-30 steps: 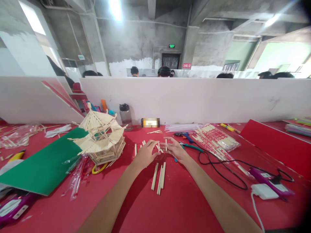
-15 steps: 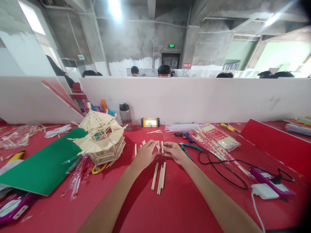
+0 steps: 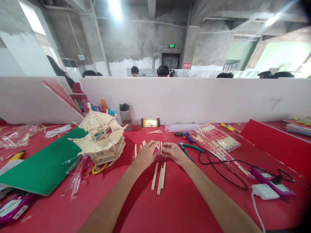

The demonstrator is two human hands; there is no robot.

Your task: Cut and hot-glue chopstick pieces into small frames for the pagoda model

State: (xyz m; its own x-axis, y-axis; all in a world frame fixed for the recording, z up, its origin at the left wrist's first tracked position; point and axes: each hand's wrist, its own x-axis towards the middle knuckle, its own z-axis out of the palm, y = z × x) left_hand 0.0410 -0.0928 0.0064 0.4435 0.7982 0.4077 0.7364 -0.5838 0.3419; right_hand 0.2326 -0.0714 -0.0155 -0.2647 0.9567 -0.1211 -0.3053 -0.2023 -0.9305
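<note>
Near the middle of the red table, my left hand [image 3: 147, 154] is closed on a short wooden stick [image 3: 159, 147]. Facing it, my right hand [image 3: 174, 152] pinches another short stick [image 3: 161, 147], upright and very close to the first one. Several longer wooden sticks [image 3: 162, 178] lie nearer to me, below my hands. More sticks [image 3: 135, 150] are partly hidden beside my left hand. Left of my hands stands a pavilion model made of wooden sticks [image 3: 107, 145], with a two-tier roof.
Teal-handled pliers [image 3: 194, 148], a glue gun [image 3: 186, 136] with a black cable, and packed sticks [image 3: 225, 139] lie at right. A bottle [image 3: 125, 116] stands before the white partition [image 3: 194, 100]. A green board [image 3: 43, 165] lies at left. People's heads show beyond.
The stick in my right hand has moved slightly left, closer to the stick at my left hand. A person's head behind the partition has shifted a little.
</note>
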